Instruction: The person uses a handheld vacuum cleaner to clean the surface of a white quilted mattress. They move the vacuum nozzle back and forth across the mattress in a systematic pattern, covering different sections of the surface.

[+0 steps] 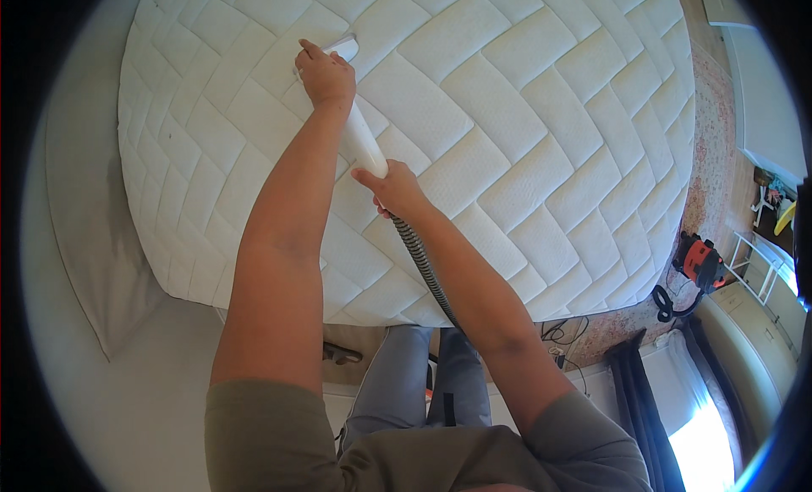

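A quilted white mattress (516,120) fills most of the space in front of me. Over its far left part I hold a white vacuum wand (364,141), tilted from upper left to lower right. My left hand (328,76) is closed around its far end, just behind the pale nozzle (344,46), which is at the mattress surface. Part of the nozzle is hidden by that hand. My right hand (394,189) grips the near end of the wand. From there a grey ribbed hose (423,264) runs down beside my right forearm toward my legs.
A red and black vacuum cleaner (700,262) stands on the floor right of the mattress, a black hose (666,304) by it. Cables (565,331) lie near the mattress edge. A sandal (342,353) is by my legs. Dark curtains (643,399) hang lower right; a white rack (757,268) stands farther right.
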Action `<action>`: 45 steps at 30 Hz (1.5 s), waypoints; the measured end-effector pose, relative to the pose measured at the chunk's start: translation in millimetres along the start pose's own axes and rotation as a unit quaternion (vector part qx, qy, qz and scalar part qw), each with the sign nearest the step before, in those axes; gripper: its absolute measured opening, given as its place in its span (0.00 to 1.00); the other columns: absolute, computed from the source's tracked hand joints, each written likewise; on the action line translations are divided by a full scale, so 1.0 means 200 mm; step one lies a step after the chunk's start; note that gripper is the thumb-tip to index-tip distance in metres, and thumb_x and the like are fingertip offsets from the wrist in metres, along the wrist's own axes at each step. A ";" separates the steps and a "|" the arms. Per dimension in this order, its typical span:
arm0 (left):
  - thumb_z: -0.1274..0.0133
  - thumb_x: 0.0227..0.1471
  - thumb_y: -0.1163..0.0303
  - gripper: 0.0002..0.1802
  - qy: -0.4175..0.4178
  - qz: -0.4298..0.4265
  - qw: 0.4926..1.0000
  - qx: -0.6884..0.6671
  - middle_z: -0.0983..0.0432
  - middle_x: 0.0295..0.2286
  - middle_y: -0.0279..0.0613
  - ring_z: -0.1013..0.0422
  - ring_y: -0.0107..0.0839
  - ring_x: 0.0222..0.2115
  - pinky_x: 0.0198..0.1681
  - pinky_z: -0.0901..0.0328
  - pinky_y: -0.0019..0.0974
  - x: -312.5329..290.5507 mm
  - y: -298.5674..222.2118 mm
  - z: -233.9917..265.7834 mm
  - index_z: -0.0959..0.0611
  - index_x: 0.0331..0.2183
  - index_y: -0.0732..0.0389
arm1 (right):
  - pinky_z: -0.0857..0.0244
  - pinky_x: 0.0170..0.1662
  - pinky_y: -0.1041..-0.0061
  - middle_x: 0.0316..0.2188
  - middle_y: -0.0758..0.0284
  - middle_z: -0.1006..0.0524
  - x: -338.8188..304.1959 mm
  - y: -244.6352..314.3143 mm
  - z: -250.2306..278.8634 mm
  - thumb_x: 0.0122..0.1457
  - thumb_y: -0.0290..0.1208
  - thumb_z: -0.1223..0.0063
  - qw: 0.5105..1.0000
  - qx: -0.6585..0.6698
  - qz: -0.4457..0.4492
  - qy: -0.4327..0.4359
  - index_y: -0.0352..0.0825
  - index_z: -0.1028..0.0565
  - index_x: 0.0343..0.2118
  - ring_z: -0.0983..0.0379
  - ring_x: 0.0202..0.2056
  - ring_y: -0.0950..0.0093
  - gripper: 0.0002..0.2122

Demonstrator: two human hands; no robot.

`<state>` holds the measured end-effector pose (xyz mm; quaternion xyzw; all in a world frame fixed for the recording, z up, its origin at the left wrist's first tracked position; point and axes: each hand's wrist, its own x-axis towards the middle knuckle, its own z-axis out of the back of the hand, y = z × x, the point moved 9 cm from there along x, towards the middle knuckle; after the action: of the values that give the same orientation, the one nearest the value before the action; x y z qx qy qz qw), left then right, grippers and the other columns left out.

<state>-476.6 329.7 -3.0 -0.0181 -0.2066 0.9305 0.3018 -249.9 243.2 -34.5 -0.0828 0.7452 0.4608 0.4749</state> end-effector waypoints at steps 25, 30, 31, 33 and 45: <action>0.49 0.57 0.69 0.38 0.001 -0.002 1.000 -0.009 0.36 0.51 0.62 0.38 0.54 0.54 0.55 0.35 0.47 -0.44 -0.04 0.06 0.44 0.61 0.80 | 0.33 0.16 0.74 0.15 0.66 0.28 -0.34 -0.30 0.06 0.57 0.48 0.37 1.000 -0.021 -0.009 0.011 0.27 0.26 0.34 0.30 0.13 0.74 0.23; 0.48 0.56 0.70 0.38 -0.006 -0.002 1.000 -0.014 0.35 0.50 0.62 0.38 0.53 0.53 0.55 0.35 0.47 -0.52 -0.05 0.08 0.43 0.61 0.81 | 0.34 0.16 0.73 0.15 0.66 0.28 -0.36 -0.36 0.06 0.57 0.48 0.38 1.000 -0.016 -0.005 -0.010 0.26 0.26 0.34 0.30 0.13 0.74 0.23; 0.48 0.56 0.70 0.38 0.001 -0.001 1.000 -0.020 0.35 0.50 0.62 0.38 0.53 0.53 0.56 0.36 0.47 -0.55 -0.05 0.08 0.44 0.61 0.81 | 0.34 0.16 0.72 0.15 0.66 0.28 -0.39 -0.38 0.07 0.57 0.48 0.38 1.000 -0.018 -0.006 -0.016 0.26 0.26 0.33 0.30 0.13 0.74 0.23; 0.49 0.57 0.70 0.38 0.016 0.001 0.999 -0.033 0.36 0.50 0.61 0.38 0.53 0.54 0.56 0.36 0.48 -0.61 -0.05 0.09 0.44 0.61 0.81 | 0.34 0.15 0.72 0.15 0.66 0.28 -0.45 -0.45 0.05 0.57 0.48 0.38 1.000 -0.011 -0.013 -0.009 0.26 0.26 0.33 0.30 0.13 0.74 0.23; 0.48 0.57 0.70 0.39 0.004 0.013 0.999 -0.043 0.36 0.51 0.60 0.41 0.55 0.56 0.60 0.40 0.49 -1.29 -0.02 0.17 0.45 0.61 0.80 | 0.38 0.14 0.74 0.14 0.66 0.29 -0.86 -0.95 0.07 0.57 0.48 0.37 1.000 -0.009 -0.019 -0.014 0.26 0.27 0.33 0.33 0.12 0.76 0.23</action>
<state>-269.5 173.6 5.8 -0.0379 -0.2452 0.9244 0.2896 -42.8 94.0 -17.5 -0.0949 0.7325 0.4599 0.4929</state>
